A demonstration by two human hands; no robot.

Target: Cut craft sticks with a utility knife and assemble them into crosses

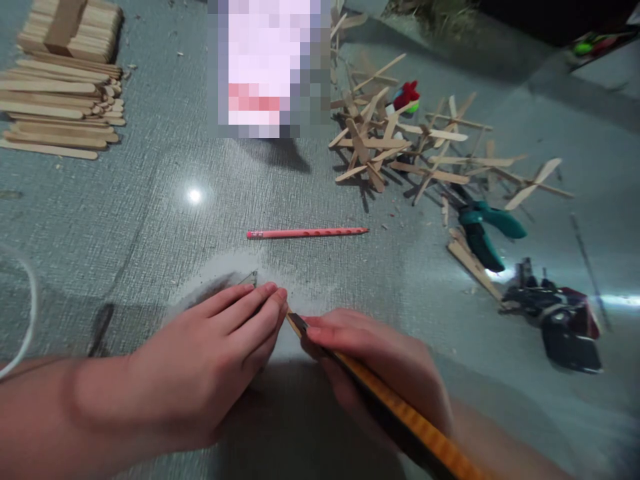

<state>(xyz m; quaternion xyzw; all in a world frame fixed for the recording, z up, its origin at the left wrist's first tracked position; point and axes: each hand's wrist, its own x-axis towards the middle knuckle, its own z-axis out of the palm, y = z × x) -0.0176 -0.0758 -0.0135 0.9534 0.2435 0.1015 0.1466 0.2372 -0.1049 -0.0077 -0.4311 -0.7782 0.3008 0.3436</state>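
Note:
My right hand (370, 353) is closed around a yellow-and-black utility knife (415, 427), its handle slanting toward the bottom right. The knife's dark blade end points up and left, close to the fingertips of my left hand (225, 347). My left fingers are pressed together, palm down, on a thin wooden craft stick (289, 317); only a narrow light edge of it shows between the two hands, and the rest is hidden. Pale dust (215, 270) surrounds my left hand on the table. Just beyond the hands lies a pink pencil (310, 233).
Bundled craft sticks (70, 30) and a loose pile of sticks (55, 107) lie at the far left. Crossed-stick assemblies (370, 143) spread across the back right. Teal-handled pliers (483, 230) and a dark cluttered object (560, 320) sit at right. A blurred-out patch (265, 60) covers the top middle.

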